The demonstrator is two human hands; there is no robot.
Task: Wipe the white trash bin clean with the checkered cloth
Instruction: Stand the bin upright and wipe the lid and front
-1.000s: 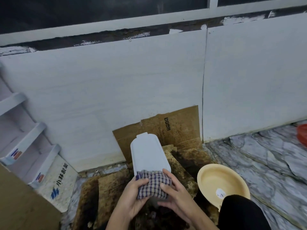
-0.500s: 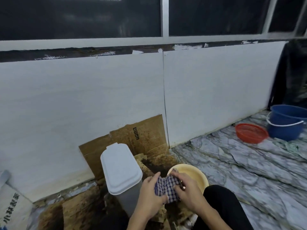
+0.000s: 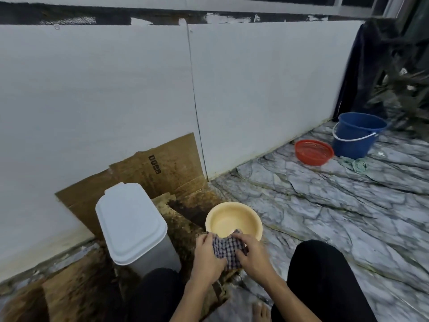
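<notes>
The white trash bin [image 3: 130,226] stands with its lid down on stained cardboard, left of centre. The checkered cloth [image 3: 226,248] is bunched up to the right of the bin, just in front of a yellow basin [image 3: 232,219]. My left hand [image 3: 207,256] grips the cloth's left side. My right hand [image 3: 251,254] grips its right side. Neither hand touches the bin, and the cloth is off it.
Stained cardboard [image 3: 162,168] leans on the white wall behind the bin and covers the floor below it. A red basket [image 3: 313,151] and a blue bucket [image 3: 357,135] sit far right on the marble floor [image 3: 325,217]. My dark-clad knees flank the hands.
The cloth has come off the front of the bin's lid and moved right, over to the basin's near rim. Both hands went with it, and the view has swung right.
</notes>
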